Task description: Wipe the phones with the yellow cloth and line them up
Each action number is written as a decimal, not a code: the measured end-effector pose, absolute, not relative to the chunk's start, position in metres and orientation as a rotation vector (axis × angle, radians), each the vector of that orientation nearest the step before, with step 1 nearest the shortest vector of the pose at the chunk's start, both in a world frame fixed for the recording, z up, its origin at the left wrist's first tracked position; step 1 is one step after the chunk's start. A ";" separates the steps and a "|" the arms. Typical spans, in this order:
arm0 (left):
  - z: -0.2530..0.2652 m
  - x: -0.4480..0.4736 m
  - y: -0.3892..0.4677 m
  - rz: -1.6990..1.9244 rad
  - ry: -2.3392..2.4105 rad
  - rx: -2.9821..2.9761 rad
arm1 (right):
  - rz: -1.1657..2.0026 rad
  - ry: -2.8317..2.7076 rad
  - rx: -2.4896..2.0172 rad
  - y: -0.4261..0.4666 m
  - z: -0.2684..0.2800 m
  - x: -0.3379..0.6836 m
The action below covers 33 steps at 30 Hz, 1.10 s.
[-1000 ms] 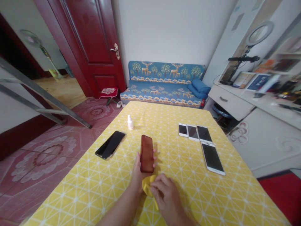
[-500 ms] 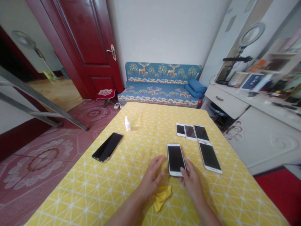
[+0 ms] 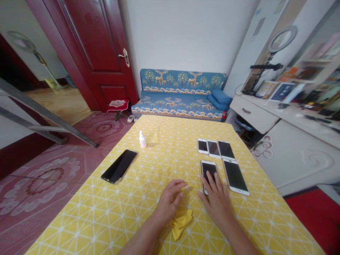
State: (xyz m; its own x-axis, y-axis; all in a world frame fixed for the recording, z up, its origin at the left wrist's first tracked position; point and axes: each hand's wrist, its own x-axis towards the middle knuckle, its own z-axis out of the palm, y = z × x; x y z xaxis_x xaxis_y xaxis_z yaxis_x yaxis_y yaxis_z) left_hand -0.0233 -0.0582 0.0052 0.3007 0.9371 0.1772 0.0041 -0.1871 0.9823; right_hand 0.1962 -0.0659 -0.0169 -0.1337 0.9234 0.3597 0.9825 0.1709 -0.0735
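Observation:
My right hand (image 3: 216,198) lies with spread fingers over the lower part of a white-framed smartphone (image 3: 208,165), whose dark screen faces up. To the left, my left hand (image 3: 171,198) is half curled with its fingers apart and nothing in it. A crumpled yellow cloth (image 3: 181,225) lies just below that hand, partly covered by it. Right of the smartphone is a larger white phone (image 3: 236,177). Behind are three more phones in a row: a small one (image 3: 202,146), a middle one (image 3: 214,148) and a wider one (image 3: 226,150).
A black phone (image 3: 119,166) lies on the left of the yellow patterned table (image 3: 127,212), with a white spray bottle (image 3: 142,140) behind it. Beyond the table stands a blue sofa (image 3: 175,97). A white cabinet (image 3: 300,152) is to the right, a metal ladder-like frame (image 3: 53,120) to the left.
The smartphone has moved right, beside the larger white phone, and now lies on the table. My right hand has gone from gripping its edge to resting flat on it. The left hand stayed near the cloth.

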 end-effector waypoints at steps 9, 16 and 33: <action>-0.003 -0.026 -0.055 1.071 0.932 1.624 | -0.251 -2.042 -2.194 -0.047 -0.020 0.220; -0.003 -0.025 -0.055 1.060 0.952 1.639 | -0.192 -2.025 -2.141 -0.035 -0.019 0.235; -0.005 -0.031 -0.044 1.284 1.092 0.975 | 0.598 -2.255 -1.399 -0.090 0.014 0.099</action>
